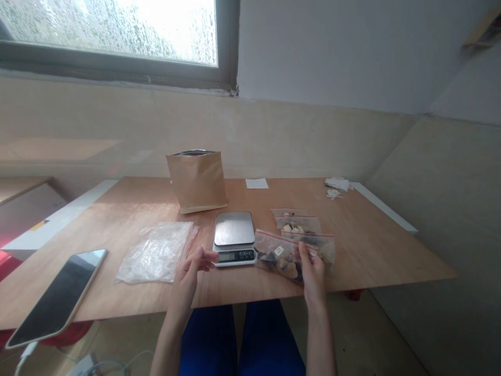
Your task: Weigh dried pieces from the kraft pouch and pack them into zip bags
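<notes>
My right hand [313, 269] grips the right end of a clear zip bag [276, 256] with a red seal line, dark and brown pieces and a small white label inside. Behind and under it lie more filled zip bags [299, 224], some with pale chunks; they partly overlap. My left hand [191, 269] holds nothing, its fingers apart and reaching toward the front left corner of a kitchen scale [235, 230] with a bare steel plate. Just left of that hand, a stack of flat, clear zip bags [154, 253] rests on the table.
A brown paper pouch [198, 183] stands with its top open behind the scale. A phone [58, 295] with a white cable lies at the table's [376, 250] left front. A white card [257, 184] and crumpled white scraps [337, 184] lie along the back by the wall.
</notes>
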`<control>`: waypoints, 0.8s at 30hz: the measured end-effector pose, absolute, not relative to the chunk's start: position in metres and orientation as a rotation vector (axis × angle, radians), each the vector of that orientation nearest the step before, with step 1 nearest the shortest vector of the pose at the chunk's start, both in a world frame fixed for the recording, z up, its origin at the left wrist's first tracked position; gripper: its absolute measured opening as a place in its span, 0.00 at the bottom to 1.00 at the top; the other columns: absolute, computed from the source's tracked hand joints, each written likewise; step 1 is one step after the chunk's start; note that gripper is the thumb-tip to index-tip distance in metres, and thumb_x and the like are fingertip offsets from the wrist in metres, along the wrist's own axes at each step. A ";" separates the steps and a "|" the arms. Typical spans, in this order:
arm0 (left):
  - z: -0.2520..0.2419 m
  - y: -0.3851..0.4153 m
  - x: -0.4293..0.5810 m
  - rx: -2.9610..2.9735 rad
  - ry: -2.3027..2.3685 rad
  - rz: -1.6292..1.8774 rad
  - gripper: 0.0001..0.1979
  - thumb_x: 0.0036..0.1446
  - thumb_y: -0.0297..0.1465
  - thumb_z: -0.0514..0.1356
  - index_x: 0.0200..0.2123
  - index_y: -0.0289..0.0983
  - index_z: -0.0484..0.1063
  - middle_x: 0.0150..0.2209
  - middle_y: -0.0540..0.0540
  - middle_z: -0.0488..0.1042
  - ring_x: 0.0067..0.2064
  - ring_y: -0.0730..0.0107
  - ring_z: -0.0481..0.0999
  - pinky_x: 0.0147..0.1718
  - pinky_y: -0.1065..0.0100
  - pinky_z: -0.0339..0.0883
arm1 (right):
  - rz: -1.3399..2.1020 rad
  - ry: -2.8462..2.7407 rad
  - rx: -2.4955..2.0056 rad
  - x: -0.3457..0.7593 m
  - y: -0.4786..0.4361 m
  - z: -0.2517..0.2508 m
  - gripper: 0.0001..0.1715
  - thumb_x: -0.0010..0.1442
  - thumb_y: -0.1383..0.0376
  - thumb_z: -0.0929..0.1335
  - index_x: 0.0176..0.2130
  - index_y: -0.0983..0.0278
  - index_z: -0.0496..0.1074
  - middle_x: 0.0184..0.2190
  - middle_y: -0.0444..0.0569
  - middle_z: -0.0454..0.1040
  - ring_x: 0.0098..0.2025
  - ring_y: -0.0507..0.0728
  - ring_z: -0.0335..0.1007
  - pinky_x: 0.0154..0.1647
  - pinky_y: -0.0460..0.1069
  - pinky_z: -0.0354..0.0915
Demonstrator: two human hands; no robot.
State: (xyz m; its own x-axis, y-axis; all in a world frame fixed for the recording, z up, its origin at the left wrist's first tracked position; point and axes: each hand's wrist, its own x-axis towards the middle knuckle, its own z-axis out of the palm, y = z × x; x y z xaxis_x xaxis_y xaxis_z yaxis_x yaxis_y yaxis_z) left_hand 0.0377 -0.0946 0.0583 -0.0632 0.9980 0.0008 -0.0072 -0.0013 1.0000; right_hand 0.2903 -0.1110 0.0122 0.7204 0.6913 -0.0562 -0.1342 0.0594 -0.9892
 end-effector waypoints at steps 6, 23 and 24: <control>0.059 -0.096 0.039 1.205 1.232 1.238 0.19 0.53 0.44 0.55 0.34 0.34 0.75 0.35 0.43 0.76 0.31 0.68 0.73 0.34 0.67 0.66 | 0.589 -0.534 -1.387 0.280 -0.111 0.016 0.27 0.42 0.46 0.71 0.26 0.68 0.74 0.23 0.51 0.76 0.27 0.57 0.71 0.30 0.50 0.64; 0.058 -0.101 0.059 1.426 1.160 1.176 0.16 0.54 0.43 0.54 0.38 0.39 0.73 0.36 0.47 0.76 0.40 0.64 0.74 0.39 0.67 0.67 | 0.762 -0.670 -1.337 0.241 -0.119 0.042 0.34 0.53 0.39 0.59 0.19 0.64 0.70 0.16 0.48 0.71 0.19 0.56 0.66 0.26 0.50 0.64; 0.057 -0.100 0.059 1.427 1.188 1.198 0.16 0.54 0.44 0.54 0.33 0.38 0.74 0.31 0.48 0.76 0.37 0.65 0.74 0.36 0.68 0.67 | 0.793 -0.685 -1.316 0.236 -0.119 0.044 0.35 0.53 0.39 0.59 0.19 0.64 0.70 0.16 0.49 0.71 0.19 0.55 0.66 0.26 0.50 0.64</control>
State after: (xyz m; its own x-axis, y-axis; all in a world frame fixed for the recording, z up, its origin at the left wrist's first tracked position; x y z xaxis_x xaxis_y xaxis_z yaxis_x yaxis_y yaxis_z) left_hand 0.0593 -0.1003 0.0574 0.0698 0.9894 0.1274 0.1190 -0.1350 0.9837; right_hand 0.2363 -0.1192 0.0444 0.5690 0.8223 -0.0052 -0.1142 0.0728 -0.9908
